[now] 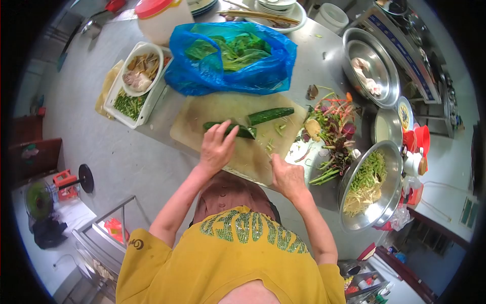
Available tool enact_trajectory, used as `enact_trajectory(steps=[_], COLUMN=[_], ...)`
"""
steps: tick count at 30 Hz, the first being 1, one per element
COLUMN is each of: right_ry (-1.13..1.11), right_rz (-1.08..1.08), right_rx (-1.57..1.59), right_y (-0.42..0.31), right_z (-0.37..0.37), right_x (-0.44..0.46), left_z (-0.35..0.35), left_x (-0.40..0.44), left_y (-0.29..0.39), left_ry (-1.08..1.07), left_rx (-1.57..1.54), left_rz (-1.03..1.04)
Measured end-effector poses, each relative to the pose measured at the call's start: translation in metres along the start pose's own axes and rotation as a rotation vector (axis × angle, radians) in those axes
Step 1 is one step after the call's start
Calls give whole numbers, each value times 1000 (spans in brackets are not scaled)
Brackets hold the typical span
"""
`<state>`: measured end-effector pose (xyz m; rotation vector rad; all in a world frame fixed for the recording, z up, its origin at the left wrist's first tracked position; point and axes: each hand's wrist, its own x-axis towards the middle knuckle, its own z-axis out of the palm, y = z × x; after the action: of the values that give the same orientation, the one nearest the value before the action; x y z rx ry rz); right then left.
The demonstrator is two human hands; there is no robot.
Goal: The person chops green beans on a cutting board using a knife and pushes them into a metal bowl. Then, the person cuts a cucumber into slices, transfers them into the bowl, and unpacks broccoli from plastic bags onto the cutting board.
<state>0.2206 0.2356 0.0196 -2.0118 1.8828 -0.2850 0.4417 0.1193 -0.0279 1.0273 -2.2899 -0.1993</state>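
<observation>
A dark green cucumber piece (pixel 246 131) lies on the pale cutting board (pixel 195 109), with the fingers of my left hand (pixel 220 144) curled over its top. Another cucumber length (pixel 272 115) rests just behind it, its cut end towards the first piece. Small green slivers (pixel 270 146) are scattered on the board to the right. My right hand (pixel 288 177) is closed at the board's front right edge, near those slivers. What it grips is hidden by the fingers and too thin to make out.
Behind the board sits a blue plastic bag (pixel 190 76) of leafy greens. Vegetable scraps (pixel 331 131) lie to the right, beside a steel bowl (pixel 395 197) with shredded vegetables. A white tub (pixel 147 116) of chopped greens stands left. Steel basins (pixel 354 43) are back right.
</observation>
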Motion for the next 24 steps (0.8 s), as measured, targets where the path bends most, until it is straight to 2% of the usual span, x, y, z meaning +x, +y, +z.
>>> enact_trajectory(steps=[3,5,8,12,17,24], right_ry=[-85,-251,-290,-307,-285,-245], right_rz=[0,-57,-110,-97,-306,-385], right_rx=[-70,-48,-97,-153,-140,-175], right_y=[-4,-9,-11,-17,-33,-35], right_z=[-17,-40,-49,-38,-30,-20], right_x=[7,8,14,45,75,87], left_z=[19,25,26,26,27,31], left_x=[-8,-20,-36,-35,-35,-38], left_y=[-6,-11,-14,-17,-24,-26], left_ry=[9,77,93,80,80,93], left_rx=[40,-7,-23,-56,-33,-49], left_rz=[-57,-26,-37,-45,-31,-36])
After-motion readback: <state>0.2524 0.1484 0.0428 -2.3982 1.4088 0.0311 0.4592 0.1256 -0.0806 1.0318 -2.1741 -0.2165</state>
